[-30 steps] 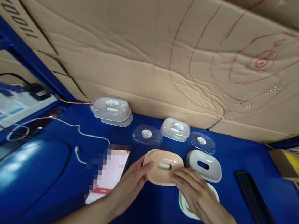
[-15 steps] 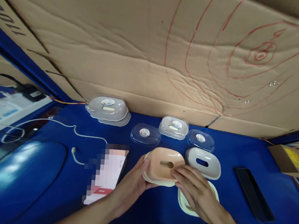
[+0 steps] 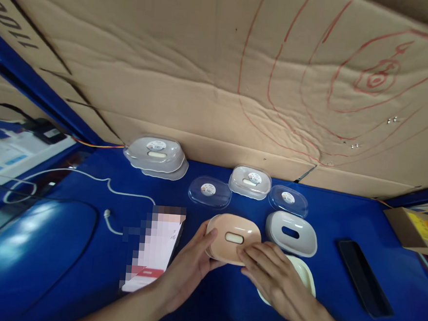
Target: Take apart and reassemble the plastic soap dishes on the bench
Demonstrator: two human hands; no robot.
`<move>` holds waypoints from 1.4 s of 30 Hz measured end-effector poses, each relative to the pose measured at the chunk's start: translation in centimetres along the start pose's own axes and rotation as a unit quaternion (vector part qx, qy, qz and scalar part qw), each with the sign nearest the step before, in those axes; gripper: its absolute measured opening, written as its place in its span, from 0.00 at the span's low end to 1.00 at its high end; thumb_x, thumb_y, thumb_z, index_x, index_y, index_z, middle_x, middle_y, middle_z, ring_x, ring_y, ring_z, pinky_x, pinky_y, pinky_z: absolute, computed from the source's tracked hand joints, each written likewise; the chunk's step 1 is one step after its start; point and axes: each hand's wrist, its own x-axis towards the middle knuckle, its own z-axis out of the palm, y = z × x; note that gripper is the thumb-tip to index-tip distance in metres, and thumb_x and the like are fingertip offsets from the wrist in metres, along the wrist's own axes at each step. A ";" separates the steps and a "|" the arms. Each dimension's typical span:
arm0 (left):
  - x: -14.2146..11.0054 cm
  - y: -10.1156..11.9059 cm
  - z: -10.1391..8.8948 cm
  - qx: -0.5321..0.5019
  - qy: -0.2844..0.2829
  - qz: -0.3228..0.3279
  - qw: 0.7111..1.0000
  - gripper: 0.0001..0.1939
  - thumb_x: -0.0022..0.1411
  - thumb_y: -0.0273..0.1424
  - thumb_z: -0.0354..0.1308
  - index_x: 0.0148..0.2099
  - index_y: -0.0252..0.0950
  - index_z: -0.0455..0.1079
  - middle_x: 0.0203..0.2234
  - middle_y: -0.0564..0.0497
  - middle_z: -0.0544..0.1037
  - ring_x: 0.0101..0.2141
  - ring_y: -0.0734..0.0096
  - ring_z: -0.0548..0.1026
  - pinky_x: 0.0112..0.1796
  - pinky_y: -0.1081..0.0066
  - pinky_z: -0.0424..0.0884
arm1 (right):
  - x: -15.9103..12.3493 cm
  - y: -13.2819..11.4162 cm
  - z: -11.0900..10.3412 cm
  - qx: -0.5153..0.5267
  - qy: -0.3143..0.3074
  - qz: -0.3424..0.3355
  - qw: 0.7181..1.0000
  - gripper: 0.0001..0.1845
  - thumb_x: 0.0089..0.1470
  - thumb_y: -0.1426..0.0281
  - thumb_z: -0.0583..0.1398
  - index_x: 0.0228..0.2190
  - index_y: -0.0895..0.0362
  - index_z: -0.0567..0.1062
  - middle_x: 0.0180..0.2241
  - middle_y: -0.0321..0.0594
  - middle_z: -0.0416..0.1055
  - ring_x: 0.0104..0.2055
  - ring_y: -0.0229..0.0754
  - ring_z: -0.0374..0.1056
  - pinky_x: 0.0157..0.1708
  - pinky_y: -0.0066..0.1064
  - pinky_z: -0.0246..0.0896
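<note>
Between my hands is a peach oval dish (image 3: 218,246), shaped like a soap dish, with a slot in its middle through which a cream colour shows. My left hand (image 3: 196,254) is closed round its left end, the thumb on the rim. On the right end, the fingers of my right hand (image 3: 274,270) are pressed together over the edge. A pale green dish (image 3: 306,274) lies partly hidden beneath my right hand. Just beyond that hand stands a grey oval dish (image 3: 304,230) with an open slot.
Clear lids with round stickers (image 3: 197,188) (image 3: 299,205) lie behind the dishes. A lidded grey dish (image 3: 242,182) stands between them, and stacked lidded dishes (image 3: 141,158) are further left. A phone (image 3: 152,254), white cable (image 3: 110,221) and black tray (image 3: 363,278) flank the hands.
The peach dish now sits lower and more level in its pale outer piece, and its slot shows cream instead of a dark gap. Both hands stay on it, the right slightly further left.
</note>
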 end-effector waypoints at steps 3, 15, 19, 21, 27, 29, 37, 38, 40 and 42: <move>0.0 0.0 -0.3 0.030 0.018 -0.022 0.999 0.25 0.71 0.48 0.60 0.62 0.40 0.69 0.55 0.43 0.81 0.57 0.51 0.77 0.53 0.56 0.74 | 1.6 1.2 -1.8 0.060 0.042 0.017 0.997 0.20 0.74 0.68 0.55 0.63 0.55 0.70 0.52 0.47 0.81 0.53 0.50 0.77 0.52 0.46 0.76; 0.1 -1.0 -0.9 0.098 0.025 -0.095 0.990 0.25 0.67 0.49 0.60 0.59 0.39 0.71 0.49 0.44 0.84 0.48 0.54 0.81 0.43 0.61 0.77 | 14.4 4.2 2.1 0.014 -0.059 0.026 0.998 0.28 0.66 0.67 0.65 0.64 0.58 0.68 0.65 0.53 0.70 0.70 0.60 0.63 0.69 0.55 0.61; 0.0 -1.0 -1.0 0.102 0.033 -0.103 0.989 0.25 0.66 0.49 0.62 0.59 0.40 0.71 0.46 0.47 0.84 0.46 0.56 0.81 0.42 0.62 0.76 | 12.8 4.6 1.5 0.038 -0.055 0.046 0.997 0.28 0.60 0.60 0.71 0.57 0.55 0.73 0.55 0.51 0.74 0.60 0.59 0.71 0.62 0.51 0.70; -0.2 -1.0 -1.0 0.103 0.026 -0.110 0.988 0.25 0.66 0.48 0.63 0.60 0.41 0.71 0.45 0.48 0.84 0.46 0.56 0.81 0.42 0.62 0.76 | 11.9 4.9 1.2 0.058 -0.049 0.054 0.996 0.28 0.58 0.62 0.72 0.57 0.55 0.73 0.55 0.51 0.72 0.60 0.60 0.71 0.61 0.52 0.70; -0.3 -0.8 -0.8 0.086 0.011 -0.104 0.991 0.23 0.69 0.47 0.61 0.59 0.40 0.72 0.46 0.47 0.83 0.49 0.54 0.80 0.45 0.60 0.76 | 9.7 6.2 -0.1 0.151 0.017 0.102 0.983 0.25 0.60 0.65 0.70 0.56 0.52 0.70 0.55 0.46 0.73 0.58 0.50 0.73 0.58 0.43 0.72; -0.2 -0.6 -0.8 0.062 0.026 -0.094 0.993 0.22 0.70 0.47 0.60 0.59 0.40 0.72 0.47 0.47 0.83 0.50 0.53 0.80 0.46 0.59 0.76 | 8.1 5.9 -1.3 0.184 0.038 0.127 0.974 0.27 0.63 0.64 0.67 0.59 0.51 0.66 0.56 0.46 0.74 0.57 0.48 0.74 0.57 0.41 0.73; 0.3 0.1 -0.5 0.034 -0.001 -0.050 0.998 0.29 0.74 0.51 0.52 0.65 0.37 0.71 0.56 0.42 0.82 0.58 0.49 0.77 0.54 0.55 0.73 | 1.6 0.9 -1.5 0.198 -0.002 0.124 0.972 0.40 0.60 0.65 0.68 0.69 0.43 0.63 0.66 0.45 0.66 0.68 0.57 0.64 0.65 0.47 0.67; 0.2 0.1 -0.5 0.042 0.000 -0.045 0.998 0.29 0.74 0.51 0.53 0.65 0.37 0.71 0.57 0.42 0.81 0.58 0.49 0.77 0.54 0.55 0.73 | 1.4 0.7 -1.1 0.191 -0.002 0.114 0.975 0.40 0.60 0.65 0.68 0.69 0.43 0.62 0.66 0.45 0.66 0.69 0.57 0.64 0.65 0.47 0.68; 0.0 0.1 -0.4 0.053 0.005 -0.035 0.998 0.29 0.73 0.53 0.55 0.65 0.39 0.70 0.57 0.43 0.81 0.57 0.49 0.77 0.54 0.54 0.73 | 1.2 0.6 -0.4 0.180 0.002 0.102 0.978 0.39 0.61 0.64 0.66 0.70 0.44 0.62 0.67 0.45 0.65 0.70 0.58 0.62 0.66 0.48 0.67; -0.2 0.0 -0.3 0.061 0.004 -0.028 0.998 0.30 0.71 0.54 0.57 0.64 0.40 0.70 0.58 0.43 0.81 0.57 0.49 0.77 0.55 0.54 0.73 | 1.2 0.7 0.1 0.168 0.010 0.091 0.982 0.38 0.63 0.65 0.65 0.70 0.46 0.61 0.68 0.46 0.64 0.71 0.56 0.61 0.66 0.49 0.66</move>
